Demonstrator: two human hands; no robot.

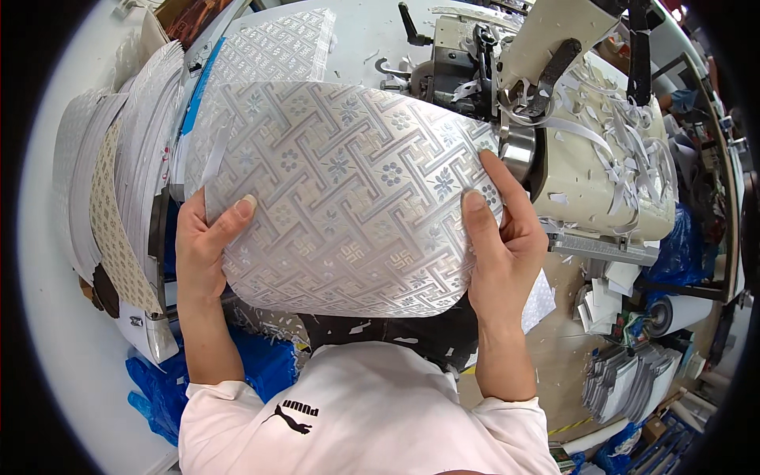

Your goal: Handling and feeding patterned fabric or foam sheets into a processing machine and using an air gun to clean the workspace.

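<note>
A large silvery-white patterned sheet [340,198], with fretwork lines and small flowers, is held up in front of my body. My left hand [212,237] grips its left edge, thumb on top and fingers behind. On the opposite edge, my right hand [507,226] pinches it between thumb and fingers, close to the machine's round metal part [519,150]. The sheet's lower edge curves down toward my shirt. Behind it, at the far left, lies another patterned sheet or stack [277,47], partly covered by the held one.
A cream machine [598,150] stands at the right, strewn with curly white trimmings [590,131]. Stacked curved sheets [146,142] lean along the left. Blue plastic [265,356] lies below my left arm. Bundled grey-white pieces [629,380] sit on the floor at right.
</note>
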